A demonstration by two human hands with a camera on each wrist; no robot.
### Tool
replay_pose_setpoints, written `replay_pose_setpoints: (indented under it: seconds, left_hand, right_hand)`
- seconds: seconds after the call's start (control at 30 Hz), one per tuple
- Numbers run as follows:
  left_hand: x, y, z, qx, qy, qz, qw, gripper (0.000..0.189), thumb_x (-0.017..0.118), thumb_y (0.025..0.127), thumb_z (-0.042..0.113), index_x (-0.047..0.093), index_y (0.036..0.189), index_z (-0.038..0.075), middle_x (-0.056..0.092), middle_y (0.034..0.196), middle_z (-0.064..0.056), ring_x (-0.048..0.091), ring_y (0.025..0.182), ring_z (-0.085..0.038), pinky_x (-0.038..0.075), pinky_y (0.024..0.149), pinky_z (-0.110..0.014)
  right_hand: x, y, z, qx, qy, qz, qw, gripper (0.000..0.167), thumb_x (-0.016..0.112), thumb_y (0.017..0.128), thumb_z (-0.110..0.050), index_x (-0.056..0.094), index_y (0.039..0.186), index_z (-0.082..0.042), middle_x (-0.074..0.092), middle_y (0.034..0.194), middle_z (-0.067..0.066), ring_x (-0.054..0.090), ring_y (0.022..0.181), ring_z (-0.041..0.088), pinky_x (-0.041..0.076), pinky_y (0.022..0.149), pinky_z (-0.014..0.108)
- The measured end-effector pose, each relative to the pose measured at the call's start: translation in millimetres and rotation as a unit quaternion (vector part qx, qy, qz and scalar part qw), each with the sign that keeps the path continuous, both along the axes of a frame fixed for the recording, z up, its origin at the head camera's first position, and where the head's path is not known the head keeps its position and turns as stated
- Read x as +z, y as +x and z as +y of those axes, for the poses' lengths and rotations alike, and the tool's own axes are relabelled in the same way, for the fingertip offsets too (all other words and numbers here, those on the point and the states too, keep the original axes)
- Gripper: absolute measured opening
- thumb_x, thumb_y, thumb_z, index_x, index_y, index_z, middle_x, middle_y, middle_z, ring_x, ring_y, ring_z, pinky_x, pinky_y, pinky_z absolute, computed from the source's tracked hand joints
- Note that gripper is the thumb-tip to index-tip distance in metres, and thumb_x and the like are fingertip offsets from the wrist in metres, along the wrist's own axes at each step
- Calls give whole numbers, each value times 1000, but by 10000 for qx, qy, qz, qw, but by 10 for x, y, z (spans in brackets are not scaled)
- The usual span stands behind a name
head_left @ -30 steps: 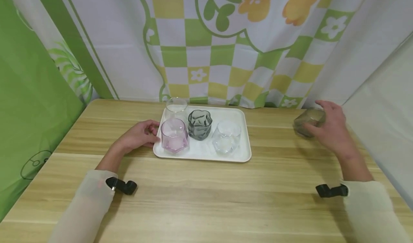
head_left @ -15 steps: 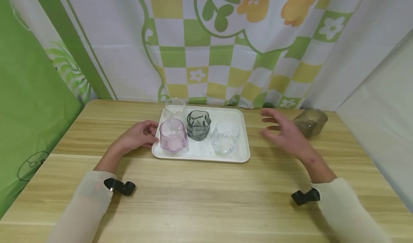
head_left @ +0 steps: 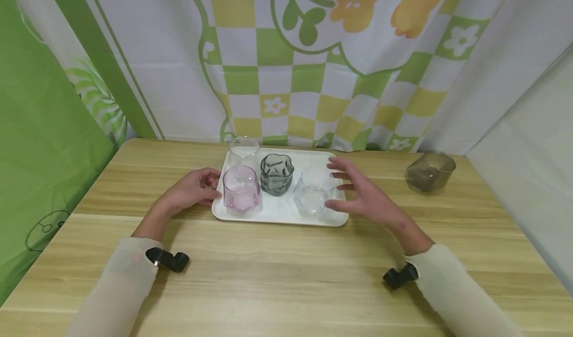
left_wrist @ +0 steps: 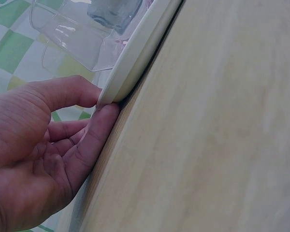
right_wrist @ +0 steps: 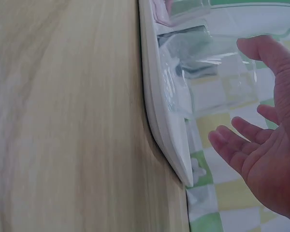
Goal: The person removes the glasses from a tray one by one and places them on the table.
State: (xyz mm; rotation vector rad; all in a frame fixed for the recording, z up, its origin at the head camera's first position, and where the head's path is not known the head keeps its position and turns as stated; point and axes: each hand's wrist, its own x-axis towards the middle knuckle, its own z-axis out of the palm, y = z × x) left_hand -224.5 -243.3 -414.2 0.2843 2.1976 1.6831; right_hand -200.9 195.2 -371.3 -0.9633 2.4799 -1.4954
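Note:
A white tray [head_left: 279, 216] on the wooden table carries several drinking glasses. On its left part stand a pink glass [head_left: 241, 198] and, behind it, a clear glass [head_left: 244, 157] with a thin golden rim. A grey rippled glass [head_left: 276, 175] is in the middle, a clear faceted glass [head_left: 310, 195] at the right. My left hand [left_wrist: 48, 135] pinches the tray's left edge between thumb and finger. Over the tray's right end, my right hand [head_left: 362, 195] has its fingers spread around the right side of the clear faceted glass, its thumb [right_wrist: 251, 47] close to the rim.
A brown glass [head_left: 430, 173] stands alone on the table [head_left: 286, 277] at the back right. A patterned curtain [head_left: 277, 78] hangs along the table's far edge. Both sleeves carry black wrist mounts.
My right hand has let go of the brown glass, leaving it on the table, and has moved left to the clear faceted glass. My left hand stays at the tray's edge.

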Motion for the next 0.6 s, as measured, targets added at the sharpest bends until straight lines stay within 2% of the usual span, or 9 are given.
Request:
replay_pose_setpoints:
  seconds: [0.33, 0.6]
  left_hand:
    - [-3, -9, 7, 40, -13, -60, 10000, 65, 66, 87, -9, 37, 145, -15, 45, 101, -15, 55, 86, -17, 61, 73, -32]
    - [7, -8, 11, 45, -37, -46, 10000, 65, 66, 87, -9, 38, 145, -15, 46, 100, -14, 56, 87, -17, 61, 74, -32]
  right_hand:
    - [-7, -4, -163, 33, 238, -34, 9997, 94, 85, 86, -12, 28, 160, -10, 39, 157, 14, 43, 140, 34, 42, 108, 58]
    - [-45, -29, -227, -55, 513, -163, 9985, 95, 86, 86, -17, 28, 161, -17, 43, 154, 13, 44, 139, 34, 43, 106, 60]
